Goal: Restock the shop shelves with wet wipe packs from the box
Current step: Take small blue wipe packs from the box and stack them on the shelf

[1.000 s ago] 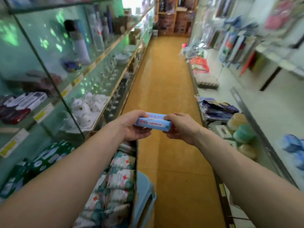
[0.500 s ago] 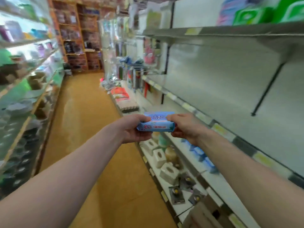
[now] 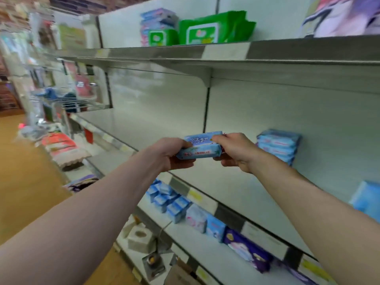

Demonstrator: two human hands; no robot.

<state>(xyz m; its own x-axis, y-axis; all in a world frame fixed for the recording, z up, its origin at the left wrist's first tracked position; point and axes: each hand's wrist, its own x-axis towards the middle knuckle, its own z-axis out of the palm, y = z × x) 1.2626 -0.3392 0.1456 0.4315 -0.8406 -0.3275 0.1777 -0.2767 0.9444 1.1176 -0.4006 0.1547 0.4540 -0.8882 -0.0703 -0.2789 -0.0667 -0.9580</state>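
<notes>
I hold a light blue wet wipe pack [image 3: 200, 148] level between both hands, above the front edge of the middle grey shelf [image 3: 156, 128]. My left hand [image 3: 171, 154] grips its left end and my right hand [image 3: 236, 150] grips its right end. Just right of my right hand, a stack of the same blue packs [image 3: 277, 144] stands on that shelf against the back panel. The box is out of view.
Green wipe packs [image 3: 207, 29] sit on the top shelf [image 3: 226, 51]. The lower shelf holds small blue packs [image 3: 170, 199] and purple packs [image 3: 246, 248]. Another blue pack [image 3: 368, 199] lies at the far right. The orange aisle floor [image 3: 26, 182] runs left.
My view has swung right from the aisle and the box to face the grey shelving. Both hands have kept hold of the blue pack and carried it up over the middle shelf.
</notes>
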